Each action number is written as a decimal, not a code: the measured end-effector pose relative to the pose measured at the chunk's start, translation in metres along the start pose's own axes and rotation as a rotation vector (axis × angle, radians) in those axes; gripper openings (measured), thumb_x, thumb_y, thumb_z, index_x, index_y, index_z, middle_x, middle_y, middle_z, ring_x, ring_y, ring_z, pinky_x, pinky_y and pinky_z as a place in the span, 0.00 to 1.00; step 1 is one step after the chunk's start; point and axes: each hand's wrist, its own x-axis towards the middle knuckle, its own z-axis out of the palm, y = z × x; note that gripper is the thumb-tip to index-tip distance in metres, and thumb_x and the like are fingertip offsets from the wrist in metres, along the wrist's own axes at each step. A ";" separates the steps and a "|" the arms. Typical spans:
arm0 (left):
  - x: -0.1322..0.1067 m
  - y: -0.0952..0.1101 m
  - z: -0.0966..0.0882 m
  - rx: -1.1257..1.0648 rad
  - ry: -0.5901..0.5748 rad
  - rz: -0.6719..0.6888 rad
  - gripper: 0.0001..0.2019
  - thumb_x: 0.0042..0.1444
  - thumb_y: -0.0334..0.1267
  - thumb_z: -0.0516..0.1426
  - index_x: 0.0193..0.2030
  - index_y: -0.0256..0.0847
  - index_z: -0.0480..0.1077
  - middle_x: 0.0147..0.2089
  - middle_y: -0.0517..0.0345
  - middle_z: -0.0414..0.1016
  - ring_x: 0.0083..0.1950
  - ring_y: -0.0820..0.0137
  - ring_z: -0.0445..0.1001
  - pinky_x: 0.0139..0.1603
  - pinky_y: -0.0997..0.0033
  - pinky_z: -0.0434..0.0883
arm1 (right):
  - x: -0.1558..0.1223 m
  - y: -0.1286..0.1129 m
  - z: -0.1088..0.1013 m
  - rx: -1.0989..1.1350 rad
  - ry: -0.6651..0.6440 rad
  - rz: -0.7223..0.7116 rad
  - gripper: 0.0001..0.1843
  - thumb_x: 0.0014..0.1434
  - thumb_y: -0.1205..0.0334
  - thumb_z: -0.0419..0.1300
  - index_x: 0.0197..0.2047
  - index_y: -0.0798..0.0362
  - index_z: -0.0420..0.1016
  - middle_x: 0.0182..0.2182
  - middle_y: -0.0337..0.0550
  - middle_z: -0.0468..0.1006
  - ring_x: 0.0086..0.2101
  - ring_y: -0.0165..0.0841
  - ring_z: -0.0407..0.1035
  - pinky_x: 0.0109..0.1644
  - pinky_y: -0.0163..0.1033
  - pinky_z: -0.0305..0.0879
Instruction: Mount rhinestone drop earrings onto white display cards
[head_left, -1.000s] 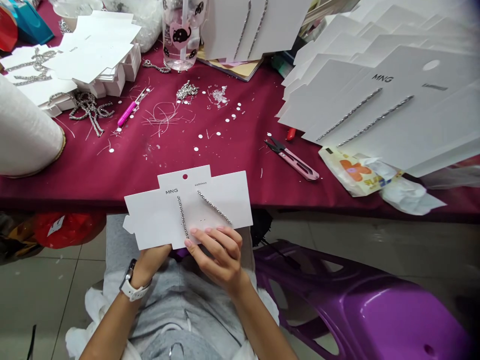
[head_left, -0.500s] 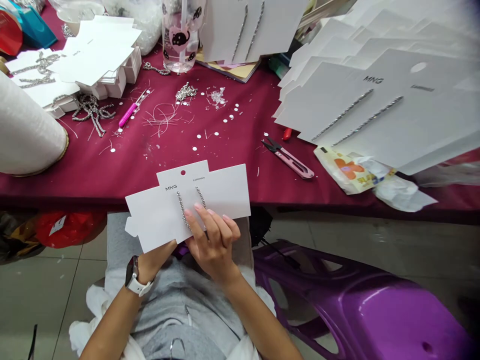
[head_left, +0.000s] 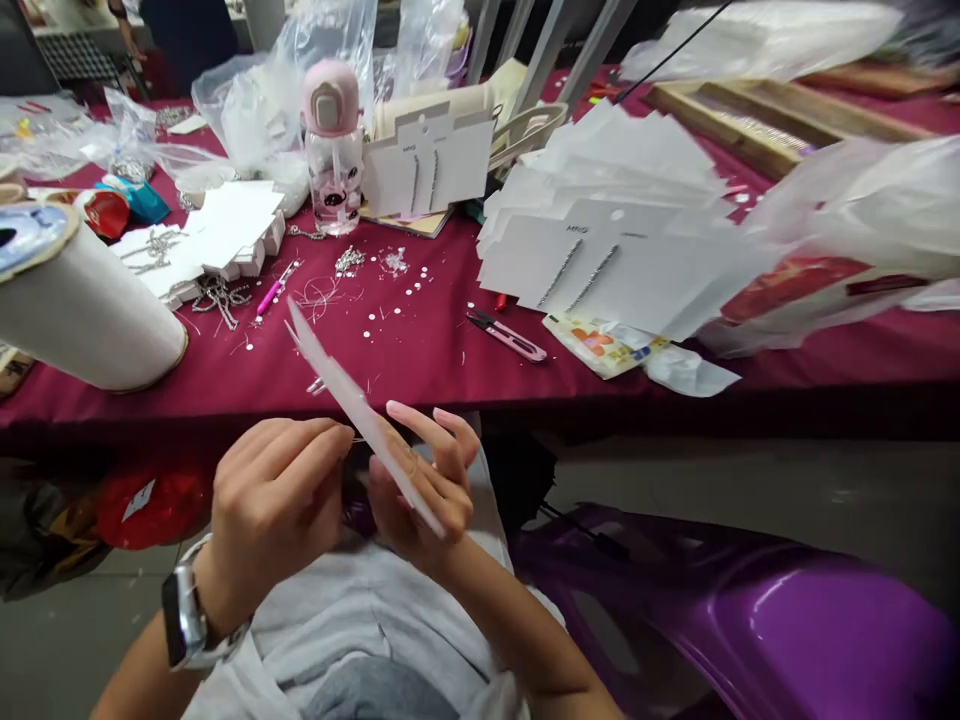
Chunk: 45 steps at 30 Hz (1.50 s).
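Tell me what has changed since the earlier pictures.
The white cardboard earring card has swung from lying flat, face up, to standing nearly edge-on, gripped by the right hand. The left hand has risen to the card's edge, fingertips pinched there; whether they hold it is unclear. The head view has tilted up, showing more of the table. The pink-handled thread snips lie on the maroon tablecloth as before.

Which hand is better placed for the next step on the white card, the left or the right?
Probably the left hand. Its fingertips are pinched together right at the edge of the white card, while the right hand seems busy supporting the card from the other side.
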 end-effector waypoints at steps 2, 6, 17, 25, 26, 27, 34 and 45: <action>0.020 0.003 -0.017 0.024 -0.010 0.059 0.08 0.50 0.26 0.52 0.34 0.38 0.70 0.32 0.58 0.74 0.32 0.73 0.70 0.36 0.73 0.67 | 0.009 -0.009 0.005 0.060 0.054 0.166 0.10 0.59 0.64 0.50 0.40 0.48 0.72 0.31 0.39 0.79 0.39 0.33 0.71 0.49 0.44 0.62; 0.055 -0.010 -0.012 -0.099 -0.209 -0.098 0.09 0.50 0.28 0.50 0.30 0.39 0.71 0.29 0.61 0.73 0.29 0.76 0.69 0.31 0.77 0.66 | 0.018 -0.012 0.027 0.309 0.064 0.745 0.15 0.60 0.56 0.48 0.32 0.53 0.72 0.32 0.45 0.77 0.37 0.34 0.71 0.42 0.40 0.68; 0.088 -0.056 0.067 -0.483 -0.580 -0.270 0.07 0.47 0.31 0.51 0.26 0.35 0.70 0.25 0.59 0.72 0.29 0.75 0.68 0.35 0.76 0.66 | 0.010 0.039 0.030 0.415 0.113 1.020 0.30 0.54 0.57 0.55 0.58 0.59 0.56 0.50 0.54 0.68 0.48 0.36 0.65 0.52 0.44 0.62; 0.093 -0.059 0.083 -0.319 -0.705 -0.130 0.07 0.46 0.29 0.51 0.26 0.35 0.70 0.25 0.59 0.71 0.28 0.76 0.66 0.32 0.77 0.62 | 0.030 0.097 -0.009 -0.129 -0.619 0.212 0.08 0.55 0.63 0.56 0.37 0.52 0.75 0.38 0.43 0.74 0.45 0.35 0.62 0.53 0.40 0.57; 0.093 -0.058 0.083 -0.298 -0.718 -0.116 0.08 0.45 0.28 0.50 0.26 0.35 0.70 0.25 0.59 0.72 0.28 0.76 0.66 0.32 0.77 0.61 | 0.034 0.099 -0.007 -0.110 -0.712 0.221 0.08 0.55 0.63 0.57 0.37 0.53 0.75 0.37 0.42 0.74 0.43 0.35 0.62 0.51 0.40 0.58; 0.094 -0.057 0.083 -0.280 -0.728 -0.104 0.08 0.45 0.28 0.50 0.27 0.35 0.71 0.26 0.58 0.72 0.28 0.76 0.66 0.31 0.78 0.61 | 0.039 0.100 -0.005 -0.093 -0.785 0.248 0.08 0.54 0.63 0.57 0.38 0.53 0.75 0.36 0.42 0.74 0.40 0.34 0.62 0.49 0.40 0.59; 0.095 -0.059 0.086 -0.252 -0.736 -0.094 0.09 0.47 0.28 0.50 0.28 0.34 0.72 0.26 0.57 0.73 0.28 0.75 0.66 0.30 0.78 0.61 | 0.057 0.105 0.017 0.028 -0.951 0.423 0.05 0.53 0.65 0.58 0.27 0.56 0.74 0.25 0.40 0.73 0.29 0.28 0.61 0.33 0.34 0.54; 0.001 0.020 0.026 -0.945 -0.575 0.199 0.12 0.57 0.45 0.49 0.30 0.47 0.70 0.24 0.61 0.72 0.27 0.76 0.70 0.32 0.79 0.69 | 0.049 0.112 0.018 0.182 -0.836 0.523 0.02 0.50 0.69 0.60 0.26 0.55 0.72 0.27 0.37 0.74 0.29 0.25 0.62 0.35 0.31 0.55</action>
